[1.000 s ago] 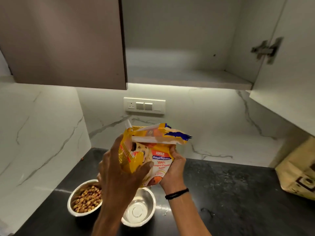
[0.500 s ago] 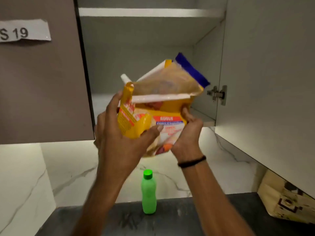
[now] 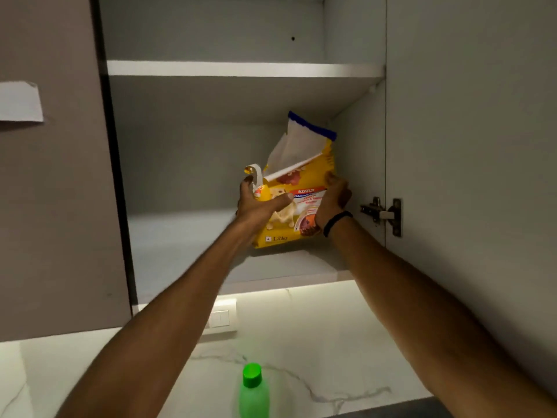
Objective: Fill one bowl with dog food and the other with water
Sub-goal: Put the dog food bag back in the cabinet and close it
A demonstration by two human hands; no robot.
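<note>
At cupboard's lower shelf, left hand and right hand are gripping open food bag; contents hidden.

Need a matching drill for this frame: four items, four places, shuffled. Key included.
Items
1 dog food bag
2 green bottle
3 paper slip
4 switch plate

Places
A on the closed cabinet door, left
B on the marble wall below the cabinet
C inside the cabinet, gripped by left hand and right hand
D bottom of view, before the marble wall

Pairs: 1-C, 2-D, 3-A, 4-B
</note>
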